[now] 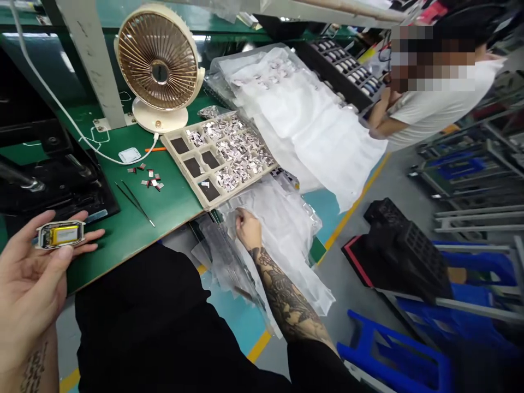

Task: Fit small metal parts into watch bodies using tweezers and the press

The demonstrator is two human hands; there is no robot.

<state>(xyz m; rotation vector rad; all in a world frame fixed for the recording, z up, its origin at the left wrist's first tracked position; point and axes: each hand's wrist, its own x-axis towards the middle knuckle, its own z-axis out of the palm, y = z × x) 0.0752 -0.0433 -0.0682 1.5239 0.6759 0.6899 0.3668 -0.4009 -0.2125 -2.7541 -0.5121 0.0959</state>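
On the left, my left hand (41,273) holds a small open device housing (61,234) with a yellow-edged battery inside, thumb on its lower edge. My right hand (248,228) is at the translucent plastic sheets (282,218) beside the table's front edge, its fingers curled; whether they pinch a sheet is too small to tell. Black tweezers (137,204) lie on the green table (176,202). Several small red-and-silver parts (152,179) are scattered behind them. A beige compartment tray (186,177) holds many small silver pieces, with some dark compartments nearly bare.
A cream fan (159,65) stands behind the tray, its white cable (73,117) crossing the table. Black equipment (49,153) is at left. White sheets (307,114) lie beyond the tray. A person (442,103) sits at upper right, near a black tray (344,68). Blue stools (393,349) are lower right.
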